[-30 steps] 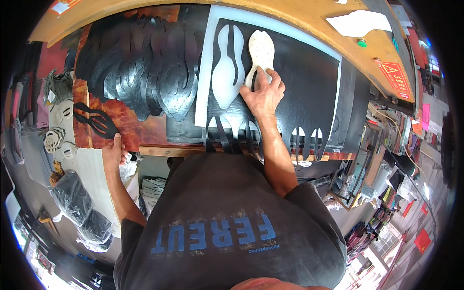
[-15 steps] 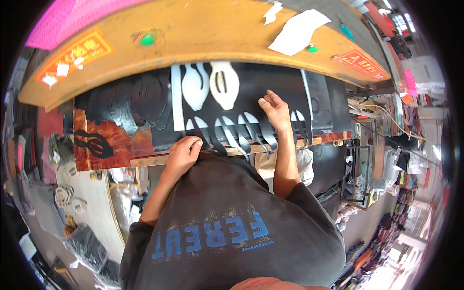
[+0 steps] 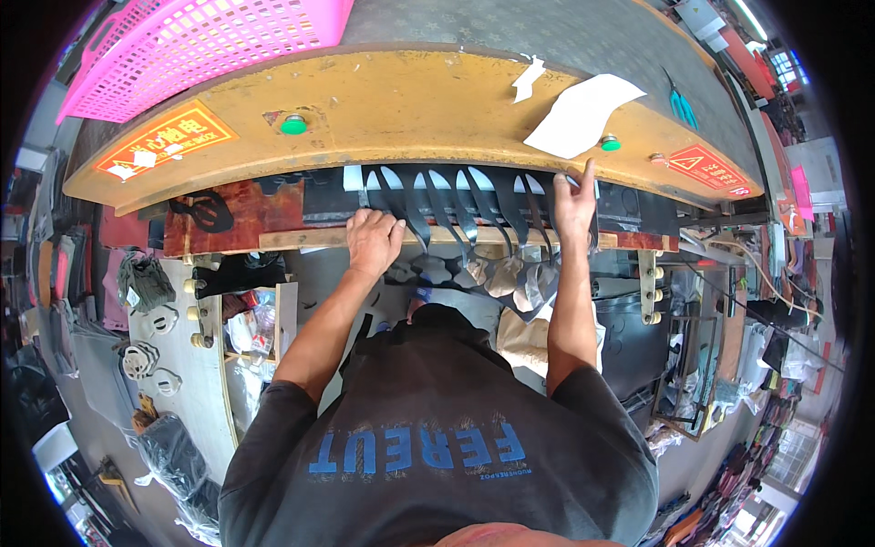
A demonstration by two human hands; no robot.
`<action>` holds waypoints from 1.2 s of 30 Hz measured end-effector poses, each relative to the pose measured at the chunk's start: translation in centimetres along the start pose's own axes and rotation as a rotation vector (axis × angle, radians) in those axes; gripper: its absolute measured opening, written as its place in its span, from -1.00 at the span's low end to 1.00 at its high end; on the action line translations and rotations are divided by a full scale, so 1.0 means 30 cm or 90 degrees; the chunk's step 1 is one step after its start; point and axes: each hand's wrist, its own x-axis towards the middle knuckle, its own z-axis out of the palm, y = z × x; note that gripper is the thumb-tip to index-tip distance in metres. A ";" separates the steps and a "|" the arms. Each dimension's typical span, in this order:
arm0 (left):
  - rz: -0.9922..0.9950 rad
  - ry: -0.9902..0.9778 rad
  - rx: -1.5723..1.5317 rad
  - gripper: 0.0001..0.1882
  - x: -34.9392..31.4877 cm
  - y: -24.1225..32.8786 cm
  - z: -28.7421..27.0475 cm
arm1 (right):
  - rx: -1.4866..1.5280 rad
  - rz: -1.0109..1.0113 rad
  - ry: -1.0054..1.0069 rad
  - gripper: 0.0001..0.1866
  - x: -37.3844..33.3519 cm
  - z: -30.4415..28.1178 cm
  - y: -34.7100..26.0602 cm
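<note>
A flat board [image 3: 264, 240] with a wooden front edge lies partly beneath a yellow machine beam [image 3: 401, 100]. On it is a black sheet [image 3: 333, 219] with black curved strips [image 3: 483, 205] whose ends hang past the front edge, pale shapes showing between them. My left hand [image 3: 375, 242] has its fingers bent together over the board's front edge, left of the strips. Just below a green button [image 3: 611, 143] on the beam, my right hand [image 3: 574, 205] is raised at the strips' right end. Its index finger points up and the thumb stands apart; it holds nothing visible.
A pink basket [image 3: 210, 50] and teal scissors [image 3: 680, 100] rest on the machine's top. White paper [image 3: 583, 114] hangs over the beam near the green button. Another green button [image 3: 293, 125] is at left. A black cutout [image 3: 210, 211] lies on the board's reddish left part.
The board with the black sheet has slid away from me under the beam, hiding the pale cut shapes. My left hand moved forward with it; my right hand shifted right, its index finger now stretched up.
</note>
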 end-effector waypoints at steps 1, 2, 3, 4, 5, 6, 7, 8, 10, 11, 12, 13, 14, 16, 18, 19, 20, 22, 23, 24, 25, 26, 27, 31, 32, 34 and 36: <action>-0.014 0.001 0.012 -0.82 0.012 -0.008 0.006 | 0.013 0.051 -0.011 -0.08 -0.013 0.005 0.014; -0.012 -0.004 0.008 -0.81 0.025 -0.020 0.012 | 0.062 0.078 0.026 -0.06 0.001 0.002 0.024; -0.013 -0.005 -0.011 -0.81 0.039 -0.027 0.025 | 0.079 0.012 0.095 -0.03 0.012 0.004 0.037; -0.013 -0.014 -0.003 -0.83 0.045 -0.033 0.034 | -0.006 -0.062 0.061 -0.03 0.041 -0.006 0.045; -0.022 -0.016 -0.001 -0.85 0.054 -0.038 0.043 | -0.096 -0.123 0.046 -0.03 0.071 -0.014 0.050; -0.016 -0.002 0.001 -0.90 0.063 -0.042 0.052 | -0.061 -0.075 0.000 -0.04 0.080 -0.016 0.057; -0.007 0.001 -0.008 -0.91 0.072 -0.043 0.059 | 0.002 -0.122 -0.035 -0.04 0.097 -0.013 0.062; -0.004 0.020 -0.013 -0.92 0.080 -0.047 0.063 | 0.026 -0.082 -0.018 -0.06 0.084 -0.009 0.072; -0.029 0.020 -0.030 -0.93 0.085 -0.049 0.062 | -0.020 -0.055 -0.005 -0.20 0.036 0.024 0.098; -0.026 0.020 -0.023 -0.92 0.085 -0.049 0.059 | -0.045 -0.027 -0.027 -0.26 -0.005 0.052 0.118; -0.028 0.011 -0.024 -0.93 0.089 -0.049 0.058 | -0.082 -0.033 -0.076 -0.40 -0.049 0.086 0.138; -0.035 0.006 -0.035 -0.93 0.088 -0.048 0.055 | -0.127 -0.100 -0.129 -0.54 -0.084 0.110 0.158; -0.039 -0.003 -0.023 -0.93 0.090 -0.047 0.055 | -0.190 -0.149 -0.176 -0.58 -0.107 0.141 0.173; -0.053 -0.009 -0.009 -0.93 0.089 -0.044 0.056 | -0.318 -0.206 -0.240 -0.70 -0.142 0.184 0.195; -0.067 -0.018 -0.013 -0.89 0.089 -0.042 0.061 | -0.313 -0.215 -0.212 -0.74 -0.153 0.203 0.202; -0.075 -0.023 -0.016 -0.88 0.090 -0.042 0.064 | -0.302 -0.224 -0.188 -0.76 -0.152 0.208 0.201; -0.076 -0.022 -0.007 -0.86 0.091 -0.041 0.068 | -0.301 -0.219 -0.187 -0.78 -0.151 0.207 0.200; -0.073 -0.014 0.005 -0.86 0.095 -0.042 0.074 | -0.315 -0.208 -0.185 -0.78 -0.147 0.209 0.198; -0.070 -0.005 0.010 -0.85 0.095 -0.042 0.077 | -0.323 -0.206 -0.192 -0.77 -0.146 0.211 0.199; -0.074 -0.009 0.006 -0.84 0.097 -0.043 0.079 | -0.311 -0.216 -0.173 -0.77 -0.148 0.214 0.202; -0.078 -0.014 0.009 -0.84 0.094 -0.042 0.079 | -0.308 -0.236 -0.166 -0.77 -0.150 0.217 0.205; -0.080 -0.017 0.012 -0.85 0.091 -0.040 0.079 | -0.315 -0.230 -0.169 -0.77 -0.155 0.220 0.208; -0.075 -0.010 0.014 -0.86 0.085 -0.038 0.075 | -0.313 -0.235 -0.158 -0.78 -0.163 0.219 0.208; -0.076 -0.032 0.006 -0.85 0.018 0.003 0.019 | -0.304 -0.200 -0.190 -0.77 -0.233 0.163 0.167; -0.079 -0.049 -0.001 -0.85 -0.007 0.022 -0.006 | -0.291 -0.178 -0.213 -0.75 -0.261 0.133 0.143; -0.086 -0.081 -0.011 -0.86 -0.061 0.069 -0.070 | -0.379 -0.164 -0.265 -0.69 -0.331 0.067 0.085; -0.105 -0.072 -0.045 -0.87 -0.108 0.128 -0.133 | -0.492 -0.139 -0.280 -0.55 -0.390 0.020 0.027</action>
